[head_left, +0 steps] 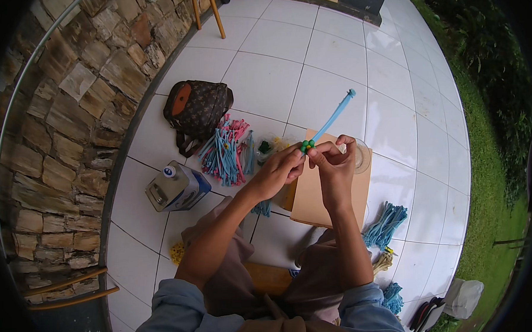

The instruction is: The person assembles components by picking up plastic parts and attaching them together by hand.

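Note:
A slim light-blue strip [333, 117] rises up and to the right from between my fingers, a small knob at its far tip. Round green beads [308, 145] with a bit of yellow cluster at its lower end. My left hand [282, 168] pinches the cluster from the left, thumb and fingers closed. From the right, my right hand [332, 169] closes thumb and index finger on the same cluster, its other fingers curled and raised. The fingertips hide part of the beads. Below the hands lies a tan board [324, 201].
A pile of pink and blue strips [225, 152] lies left, beside a brown patterned backpack [198, 109] and a metal can [177, 187]. Blue strip bundles [386, 226] lie right. A clear round container [361, 160] rests on the board. A stone wall [72, 116] stands left.

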A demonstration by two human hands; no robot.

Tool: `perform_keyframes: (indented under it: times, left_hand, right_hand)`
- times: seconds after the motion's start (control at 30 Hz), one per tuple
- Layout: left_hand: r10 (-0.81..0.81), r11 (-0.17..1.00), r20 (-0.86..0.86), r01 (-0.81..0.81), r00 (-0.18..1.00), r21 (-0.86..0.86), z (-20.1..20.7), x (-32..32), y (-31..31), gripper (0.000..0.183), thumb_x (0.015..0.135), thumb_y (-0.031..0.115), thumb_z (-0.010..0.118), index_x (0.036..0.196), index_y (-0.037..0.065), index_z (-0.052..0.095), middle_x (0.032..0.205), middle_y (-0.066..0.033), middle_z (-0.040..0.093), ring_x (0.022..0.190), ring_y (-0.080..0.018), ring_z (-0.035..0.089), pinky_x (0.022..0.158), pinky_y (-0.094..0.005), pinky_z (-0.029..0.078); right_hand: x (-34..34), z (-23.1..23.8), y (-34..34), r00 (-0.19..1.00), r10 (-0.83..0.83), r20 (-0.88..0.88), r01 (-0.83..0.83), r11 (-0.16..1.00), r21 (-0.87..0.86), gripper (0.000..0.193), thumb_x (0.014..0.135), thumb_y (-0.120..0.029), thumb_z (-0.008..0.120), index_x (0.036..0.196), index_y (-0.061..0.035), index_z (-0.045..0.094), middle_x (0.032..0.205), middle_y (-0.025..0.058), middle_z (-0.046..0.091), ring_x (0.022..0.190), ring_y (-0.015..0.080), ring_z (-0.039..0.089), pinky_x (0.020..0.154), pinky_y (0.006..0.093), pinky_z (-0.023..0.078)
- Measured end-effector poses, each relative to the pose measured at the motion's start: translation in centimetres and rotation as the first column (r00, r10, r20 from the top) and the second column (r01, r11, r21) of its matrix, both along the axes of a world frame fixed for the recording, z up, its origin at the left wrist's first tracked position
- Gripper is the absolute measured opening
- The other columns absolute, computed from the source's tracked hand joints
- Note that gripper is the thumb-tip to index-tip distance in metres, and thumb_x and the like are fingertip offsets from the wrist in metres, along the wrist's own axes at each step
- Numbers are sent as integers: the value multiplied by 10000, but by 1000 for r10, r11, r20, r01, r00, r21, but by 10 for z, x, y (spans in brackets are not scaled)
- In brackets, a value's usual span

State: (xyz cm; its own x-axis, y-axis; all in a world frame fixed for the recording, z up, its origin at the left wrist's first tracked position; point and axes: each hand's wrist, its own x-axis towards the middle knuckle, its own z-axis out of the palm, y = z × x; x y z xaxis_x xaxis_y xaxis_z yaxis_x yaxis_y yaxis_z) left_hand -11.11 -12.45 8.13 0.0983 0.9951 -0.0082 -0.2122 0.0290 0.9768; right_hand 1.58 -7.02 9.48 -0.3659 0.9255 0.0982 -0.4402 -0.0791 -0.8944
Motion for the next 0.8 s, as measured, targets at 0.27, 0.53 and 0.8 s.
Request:
perform_keyframes:
  times: [0.27,0.53,0.8]
  left_hand:
    - [-10,1000,-65,12,998,29,1,-3,0,283,937,267,269,1002,55,445,614,49,283,513,-47,251,450,-195,231]
    - [-57,997,-112,61,992,37,2,-8,-2,268,937,251,287,978,39,445,604,42,294,515,-48,272,453,-194,248]
    - [49,999,-233,-43,971,32,-11,-4,2,292,943,241,317,818,37,484,601,28,325,525,-53,295,461,-197,259]
  right_hand:
    - [0,3,-1,1000,0,-2,0,1000,-10,448,730,49,641,931,-97,268,722,99,597,603,132,522,590,237,419]
    - [2,-5,-2,995,50,82,-47,998,-34,442,745,27,631,963,-97,267,752,78,585,672,131,533,648,249,426]
    - [-3,-4,0,994,-15,107,22,997,-68,650,771,-1,615,1238,-108,177,802,87,590,734,141,543,752,288,428]
